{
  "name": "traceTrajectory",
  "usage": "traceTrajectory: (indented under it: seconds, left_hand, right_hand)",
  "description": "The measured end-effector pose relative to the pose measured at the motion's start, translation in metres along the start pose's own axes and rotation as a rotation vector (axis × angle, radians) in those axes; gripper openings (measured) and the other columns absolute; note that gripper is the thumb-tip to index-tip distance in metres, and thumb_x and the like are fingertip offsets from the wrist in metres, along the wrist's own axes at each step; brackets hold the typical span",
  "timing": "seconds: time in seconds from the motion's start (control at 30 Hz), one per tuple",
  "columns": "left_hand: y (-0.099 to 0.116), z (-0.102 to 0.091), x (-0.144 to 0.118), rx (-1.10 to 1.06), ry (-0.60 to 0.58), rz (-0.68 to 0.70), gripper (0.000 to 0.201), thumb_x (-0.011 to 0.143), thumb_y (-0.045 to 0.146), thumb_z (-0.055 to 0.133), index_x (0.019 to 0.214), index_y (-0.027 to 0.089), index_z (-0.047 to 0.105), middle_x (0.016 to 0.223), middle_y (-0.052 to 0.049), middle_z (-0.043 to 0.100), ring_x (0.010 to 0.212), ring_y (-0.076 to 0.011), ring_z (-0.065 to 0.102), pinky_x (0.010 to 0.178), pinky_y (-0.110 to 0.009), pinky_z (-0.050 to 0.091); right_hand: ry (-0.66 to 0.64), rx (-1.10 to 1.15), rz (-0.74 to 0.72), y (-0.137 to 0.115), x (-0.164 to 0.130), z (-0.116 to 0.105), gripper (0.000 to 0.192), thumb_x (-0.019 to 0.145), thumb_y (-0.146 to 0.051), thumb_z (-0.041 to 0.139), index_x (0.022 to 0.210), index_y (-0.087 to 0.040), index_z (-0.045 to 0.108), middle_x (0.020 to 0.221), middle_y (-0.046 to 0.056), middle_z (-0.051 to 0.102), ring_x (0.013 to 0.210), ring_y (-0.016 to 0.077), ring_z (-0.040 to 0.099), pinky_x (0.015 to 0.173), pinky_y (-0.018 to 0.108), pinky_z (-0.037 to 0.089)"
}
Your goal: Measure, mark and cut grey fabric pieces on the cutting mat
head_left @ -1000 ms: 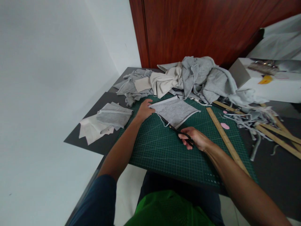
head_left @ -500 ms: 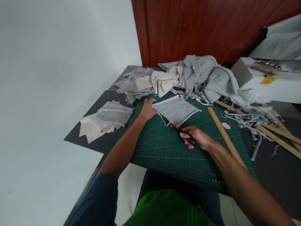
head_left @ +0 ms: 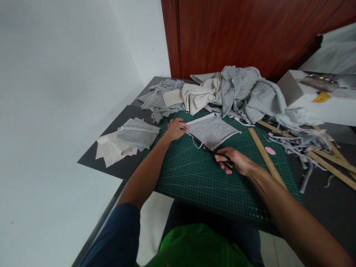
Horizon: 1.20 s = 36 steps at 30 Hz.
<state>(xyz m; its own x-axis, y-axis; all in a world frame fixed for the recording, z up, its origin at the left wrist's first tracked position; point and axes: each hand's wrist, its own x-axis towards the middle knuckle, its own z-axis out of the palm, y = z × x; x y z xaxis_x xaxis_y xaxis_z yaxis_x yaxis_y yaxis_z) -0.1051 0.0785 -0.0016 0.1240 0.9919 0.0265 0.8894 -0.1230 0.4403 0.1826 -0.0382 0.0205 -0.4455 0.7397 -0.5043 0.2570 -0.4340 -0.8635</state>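
A piece of grey knit fabric (head_left: 218, 129) with pale edges lies flat and slanted on the green cutting mat (head_left: 191, 174). My left hand (head_left: 177, 129) is at its left corner, with fingers closed on the edge there. Black scissors (head_left: 208, 148) are gripped in my right hand (head_left: 230, 159), which has its fingers in the handles. Their blades run along the fabric's lower left edge and point toward my left hand. A thin pale strip (head_left: 198, 145) curls away from that edge beside the blades.
Grey and cream fabric heaps (head_left: 250, 92) line the back. More folded pieces (head_left: 139, 133) lie at left. A wooden ruler (head_left: 264, 152), a pink paper shape (head_left: 270, 150), fabric scraps (head_left: 306, 139) and wooden strips (head_left: 333, 159) lie at right, near a white box (head_left: 325, 104).
The whole view has shifted a little. My left hand's fingers have curled closer over the fabric corner. The scissors keep nearly the same place along the edge.
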Motion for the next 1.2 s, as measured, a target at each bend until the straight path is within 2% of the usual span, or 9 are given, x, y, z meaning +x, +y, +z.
traceTrajectory:
  seconds: [0.4, 0.67, 0.87, 1.0, 1.2]
  left_hand:
    - [-0.006, 0.001, 0.003, -0.002, -0.015, 0.021, 0.027, 0.09, 0.024, 0.07, 0.111, 0.033, 0.085, 0.153, 0.0, 0.06, 0.143, -0.0331, 0.047, 0.119, -0.05, 0.039]
    - [-0.01, 0.001, 0.007, -0.015, -0.027, 0.019, 0.043, 0.096, 0.013, 0.052, 0.113, 0.035, 0.085, 0.154, 0.002, 0.061, 0.144, -0.0301, 0.048, 0.122, -0.051, 0.036]
    - [-0.013, 0.003, 0.008, -0.026, -0.024, 0.024, 0.047, 0.095, 0.012, 0.049, 0.113, 0.036, 0.085, 0.153, 0.004, 0.061, 0.141, -0.0289, 0.049, 0.123, -0.051, 0.035]
    - [-0.013, 0.001, 0.007, -0.041, -0.028, 0.029, 0.051, 0.091, 0.009, 0.048, 0.113, 0.037, 0.085, 0.154, 0.004, 0.061, 0.14, -0.0295, 0.049, 0.123, -0.054, 0.034]
    - [-0.011, 0.001, 0.006, -0.043, -0.027, 0.023, 0.055, 0.09, 0.006, 0.045, 0.113, 0.036, 0.085, 0.154, 0.004, 0.06, 0.142, -0.029, 0.047, 0.12, -0.052, 0.036]
  right_hand:
    - [0.006, -0.018, 0.018, -0.007, 0.001, -0.003, 0.041, 0.066, -0.053, 0.081, 0.066, -0.019, 0.058, 0.052, -0.001, 0.058, 0.037, 0.0109, 0.051, 0.036, 0.023, 0.035]
    - [0.024, -0.076, 0.015, -0.01, 0.002, -0.003, 0.039, 0.066, -0.052, 0.08, 0.063, -0.02, 0.057, 0.052, -0.001, 0.058, 0.037, 0.0115, 0.052, 0.036, 0.023, 0.037]
    - [0.029, -0.061, 0.004, -0.014, 0.008, 0.003, 0.037, 0.068, -0.049, 0.077, 0.061, -0.02, 0.057, 0.05, 0.0, 0.057, 0.036, 0.0114, 0.05, 0.034, 0.024, 0.034]
    - [0.041, -0.086, 0.013, -0.015, 0.008, 0.003, 0.035, 0.071, -0.048, 0.076, 0.061, -0.02, 0.057, 0.052, 0.0, 0.058, 0.037, 0.0118, 0.052, 0.035, 0.024, 0.037]
    - [0.031, -0.087, 0.013, -0.02, 0.013, 0.006, 0.035, 0.072, -0.047, 0.077, 0.062, -0.02, 0.057, 0.052, 0.001, 0.058, 0.038, 0.0124, 0.052, 0.036, 0.025, 0.038]
